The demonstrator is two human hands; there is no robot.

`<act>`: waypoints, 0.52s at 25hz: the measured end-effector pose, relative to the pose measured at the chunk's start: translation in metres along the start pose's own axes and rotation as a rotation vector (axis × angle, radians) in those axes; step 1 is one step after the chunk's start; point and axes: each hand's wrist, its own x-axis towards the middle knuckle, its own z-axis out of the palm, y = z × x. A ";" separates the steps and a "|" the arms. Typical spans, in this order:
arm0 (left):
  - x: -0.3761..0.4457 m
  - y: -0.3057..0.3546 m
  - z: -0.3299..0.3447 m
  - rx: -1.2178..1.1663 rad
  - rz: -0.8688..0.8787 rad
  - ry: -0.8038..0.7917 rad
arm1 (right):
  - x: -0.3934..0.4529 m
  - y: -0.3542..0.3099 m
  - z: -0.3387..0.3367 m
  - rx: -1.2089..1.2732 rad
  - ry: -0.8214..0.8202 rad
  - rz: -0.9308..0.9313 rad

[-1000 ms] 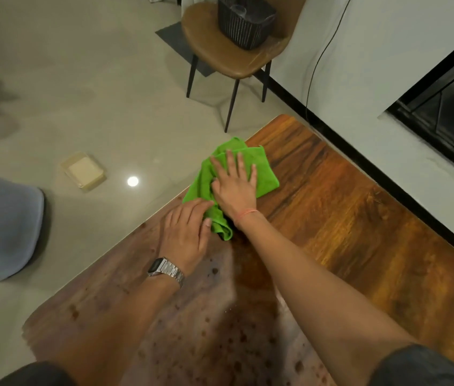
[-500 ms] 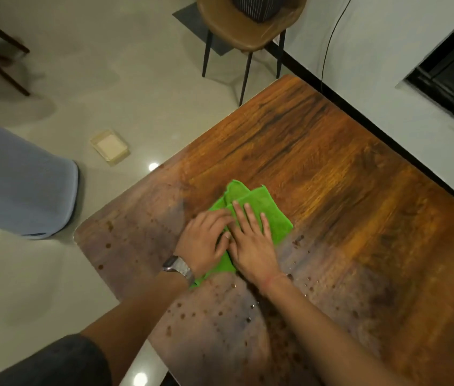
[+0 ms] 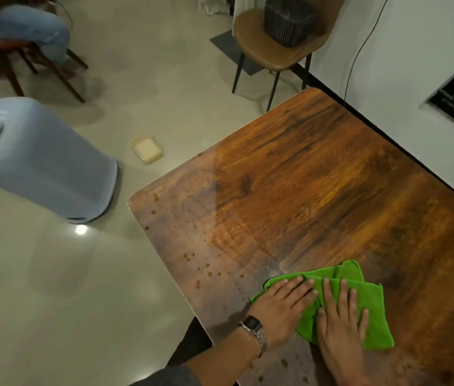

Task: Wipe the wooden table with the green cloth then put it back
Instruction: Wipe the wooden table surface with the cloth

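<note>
Left hand (image 3: 281, 310) and right hand (image 3: 341, 319), fingers spread, press flat on green cloth (image 3: 370, 299) (its middle hidden) on wooden table (image 3: 317, 190).

A glossy beige floor (image 3: 53, 288) spreads left of the hands, catching a small bright light reflection (image 3: 81, 229). Far ahead stands a brown chair (image 3: 273, 48) bearing a dark ribbed basket (image 3: 287, 20); a white wall (image 3: 404, 87) runs along the right.

No text, label, brand or number can be read anywhere; the digital wristwatch (image 3: 252, 324) on the left wrist shows a face too small and dark to make out.
</note>
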 end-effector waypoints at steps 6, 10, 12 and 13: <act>-0.068 -0.095 -0.018 0.013 -0.082 -0.018 | -0.006 -0.116 0.011 0.020 -0.051 -0.144; -0.117 -0.171 -0.033 0.020 -0.289 0.054 | 0.017 -0.217 0.014 0.063 -0.081 -0.303; -0.134 -0.211 -0.039 0.051 -0.376 0.084 | 0.035 -0.267 0.015 0.064 -0.085 -0.403; -0.139 -0.231 -0.041 0.069 -0.413 0.100 | 0.045 -0.289 0.016 0.067 -0.085 -0.442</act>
